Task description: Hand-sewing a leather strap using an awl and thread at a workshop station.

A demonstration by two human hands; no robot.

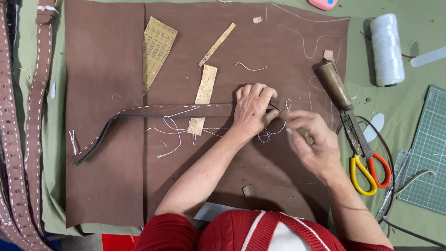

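Left hand (pixel 252 110) lies palm down, fingers curled, pressing the right end of a long dark leather strap (pixel 139 114) flat on the brown leather sheet (pixel 104 186), probably to pin the strap so it does not shift. The strap runs left from under the hand, carries a row of white stitches along its top edge, then bends down toward the lower left. Right hand (pixel 311 144) is just beside the left, motion-blurred, fingers pinched closed on something small; probably a needle or an awl handle, cannot tell which. White thread (pixel 267 135) loops at the strap end between the two hands, with loose thread tails trailing under the strap toward the left.

Around: two tan cork-like scraps, one (pixel 204 100) crossing under the strap, one larger printed piece (pixel 157 49) above. A narrow tan strip (pixel 217 44) lies near the top. A wooden-handled tool (pixel 334 83) rests right of the hands, scissors with yellow and red handles (pixel 369 169) below it, both within reach. A spool of white thread (pixel 386 49) stands on the green surface (pixel 409 116) at upper right. Cutting mat (pixel 427 153) at the right edge. Two stitched belts (pixel 35 116) hang along the left edge.
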